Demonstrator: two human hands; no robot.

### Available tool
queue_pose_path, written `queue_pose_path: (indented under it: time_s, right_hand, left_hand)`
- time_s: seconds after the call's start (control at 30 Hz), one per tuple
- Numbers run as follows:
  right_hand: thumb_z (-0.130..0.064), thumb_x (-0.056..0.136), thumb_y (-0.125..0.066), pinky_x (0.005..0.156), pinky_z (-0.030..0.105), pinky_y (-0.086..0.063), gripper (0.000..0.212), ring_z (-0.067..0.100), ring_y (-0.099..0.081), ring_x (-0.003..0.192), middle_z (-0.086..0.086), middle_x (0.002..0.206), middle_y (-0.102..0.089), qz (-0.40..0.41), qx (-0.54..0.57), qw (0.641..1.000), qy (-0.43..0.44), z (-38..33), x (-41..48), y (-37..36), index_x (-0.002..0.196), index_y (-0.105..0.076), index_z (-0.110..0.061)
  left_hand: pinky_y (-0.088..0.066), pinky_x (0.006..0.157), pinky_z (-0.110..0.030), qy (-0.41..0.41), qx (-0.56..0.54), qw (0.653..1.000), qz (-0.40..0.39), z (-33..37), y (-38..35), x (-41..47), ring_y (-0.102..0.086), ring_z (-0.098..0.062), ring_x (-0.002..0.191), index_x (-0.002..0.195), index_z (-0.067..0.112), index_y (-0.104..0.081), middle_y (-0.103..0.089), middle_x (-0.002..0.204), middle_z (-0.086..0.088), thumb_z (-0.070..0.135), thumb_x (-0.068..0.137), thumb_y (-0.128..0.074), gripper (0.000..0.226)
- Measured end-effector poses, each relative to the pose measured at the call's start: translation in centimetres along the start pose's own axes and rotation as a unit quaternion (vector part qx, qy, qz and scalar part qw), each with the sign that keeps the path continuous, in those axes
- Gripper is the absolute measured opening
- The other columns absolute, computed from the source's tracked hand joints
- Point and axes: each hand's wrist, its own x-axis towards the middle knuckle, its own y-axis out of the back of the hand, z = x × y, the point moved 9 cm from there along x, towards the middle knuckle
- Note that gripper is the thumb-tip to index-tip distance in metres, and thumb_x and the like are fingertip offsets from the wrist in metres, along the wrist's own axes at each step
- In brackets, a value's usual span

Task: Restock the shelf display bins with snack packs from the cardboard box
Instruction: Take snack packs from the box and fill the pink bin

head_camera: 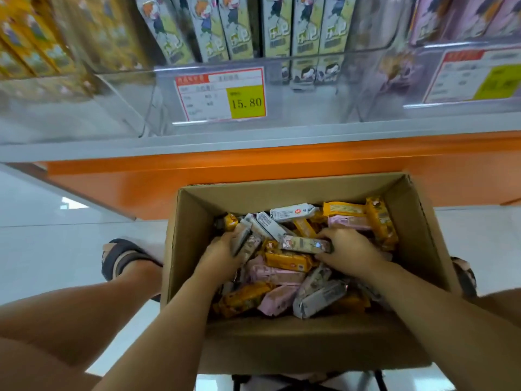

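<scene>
Snack packs (287, 261), left hand (222, 253) grips one, right hand (349, 249) grips another

head cam | looks steeply down | close over cardboard box (296, 342)

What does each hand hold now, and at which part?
The left hand grips grey packs around their left side; the right hand grips a single pack by its right end.
</scene>
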Motion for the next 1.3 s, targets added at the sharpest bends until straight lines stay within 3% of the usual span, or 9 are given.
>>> queue_pose_path:
  time_s: [0.23,0.37,0.57,0.7,0.8,0.97,1.07,1.2,1.3]
  right_hand:
    - [-0.048,0.083,-0.065,0.073,0.034,-0.053,0.037,0.015,-0.058,0.094,-0.002,0.107,-0.064,0.083,0.045,0.995,0.007,-2.9,1.1,1.4,0.112,-0.064,-0.024]
    - [-0.060,0.083,-0.058,0.107,0.042,-0.036,0.051,0.025,-0.030,0.135,0.002,0.142,-0.038,0.023,0.038,0.999,-0.002,-4.1,2.7,-0.1,0.122,-0.060,-0.026]
    - [-0.030,0.079,-0.076,0.106,0.032,-0.035,0.084,0.027,-0.035,0.132,0.006,0.146,-0.017,0.053,0.176,0.982,-0.053,-4.2,3.4,-0.4,0.145,-0.026,-0.018]
    - [-0.023,0.077,-0.079,0.095,0.023,-0.038,0.089,0.027,-0.034,0.128,0.009,0.146,-0.010,0.062,0.249,0.962,-0.091,-4.8,3.6,-1.6,0.144,-0.022,-0.015]
    - [-0.032,0.074,-0.080,0.095,0.031,-0.043,0.092,0.029,-0.040,0.124,0.009,0.143,-0.017,0.079,0.223,0.963,-0.128,-4.4,3.7,-1.5,0.144,-0.023,-0.016]
    - [-0.041,0.076,-0.077,0.106,0.037,-0.033,0.090,0.032,-0.020,0.135,0.010,0.142,-0.012,0.067,0.207,0.959,-0.182,-3.1,2.9,-1.6,0.144,-0.026,-0.014]
    - [-0.039,0.076,-0.077,0.106,0.036,-0.033,0.082,0.033,-0.017,0.139,0.011,0.149,-0.003,0.061,0.231,0.952,-0.190,-3.2,2.6,-1.9,0.140,-0.032,-0.016]
    - [-0.032,0.071,-0.083,0.099,0.039,-0.041,0.091,0.031,-0.037,0.131,0.011,0.145,-0.029,0.076,0.301,0.936,-0.168,-2.5,2.9,-2.0,0.142,-0.027,-0.017]
    - [-0.028,0.070,-0.084,0.097,0.036,-0.042,0.099,0.027,-0.040,0.130,0.007,0.141,-0.041,0.087,0.371,0.908,-0.177,-1.4,3.2,-1.8,0.145,-0.021,-0.016]
  left_hand:
    - [-0.044,0.090,-0.038,0.054,0.004,0.999,-0.003,-1.0,-0.9,0.8,-0.048,-0.030,0.116,0.142,0.019,-0.034,-0.041,0.134,-0.013,0.035,0.088,-0.065,0.064]
    - [-0.044,0.088,-0.038,0.058,-0.031,0.998,-0.018,-1.3,-1.4,1.3,-0.048,-0.029,0.119,0.143,0.018,-0.025,-0.043,0.137,-0.012,0.032,0.085,-0.069,0.075]
    - [-0.048,0.092,-0.039,0.070,-0.067,0.994,-0.048,-1.8,-1.4,1.8,-0.049,-0.030,0.122,0.149,0.019,-0.019,-0.043,0.141,-0.012,0.033,0.080,-0.076,0.090]
    - [-0.049,0.084,-0.031,0.067,-0.132,0.987,-0.065,-1.8,-1.0,2.1,-0.055,-0.025,0.114,0.145,0.015,-0.033,-0.051,0.135,-0.008,0.034,0.082,-0.073,0.076]
    - [-0.045,0.078,-0.022,0.055,-0.238,0.965,-0.094,-0.5,-1.1,1.8,-0.055,-0.014,0.103,0.133,0.018,-0.047,-0.054,0.125,0.005,0.033,0.091,-0.062,0.047]
    - [-0.035,0.105,-0.035,0.068,-0.296,0.944,-0.132,0.4,-2.1,1.7,-0.046,-0.020,0.127,0.134,0.028,-0.050,-0.047,0.142,0.001,0.046,0.099,-0.041,0.040]
    - [-0.035,0.093,-0.028,0.068,-0.296,0.946,-0.115,0.5,-1.6,1.6,-0.044,-0.020,0.128,0.142,0.028,-0.041,-0.044,0.143,0.003,0.045,0.100,-0.041,0.046]
    - [-0.035,0.090,-0.025,0.028,-0.286,0.949,-0.126,1.8,-1.6,1.3,-0.045,-0.012,0.115,0.148,0.025,-0.031,-0.043,0.144,0.001,0.035,0.101,-0.043,0.049]
    - [-0.032,0.092,-0.022,0.027,-0.301,0.945,-0.129,2.0,-1.7,1.4,-0.042,-0.015,0.127,0.148,0.022,-0.029,-0.042,0.143,0.001,0.029,0.102,-0.043,0.049]
